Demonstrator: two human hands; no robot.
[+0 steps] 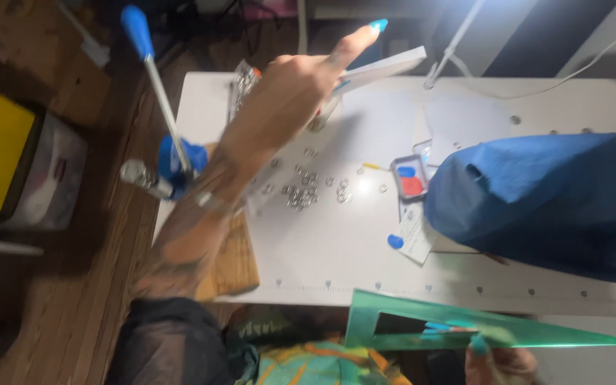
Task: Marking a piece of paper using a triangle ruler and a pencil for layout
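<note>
The left hand [286, 93] reaches out over the white worktable [351, 249], its forefinger stretched long with a bright blue nail at the tip; the other fingers are blurred, but they appear to close on a thin white card or sheet of paper [386, 65] that juts out past the hand toward the back of the table. The forearm crosses a wooden board [235, 267] at the table's left edge, just beside a blue-handled hand press [172, 160] with a long silver lever.

The right hand [497, 360] shows only at the bottom edge of the view — its fingers, blue-nailed too, grip a translucent green plastic triangle ruler [465, 329] held in front of the table's near edge.

On the tabletop between the hands lies a loose scatter of small silver metal eyelets [304, 191], near a little grey tin holding red and blue pieces [409, 178]. A bulky bundle of dark blue fabric [550, 203] covers the table's right side.
</note>
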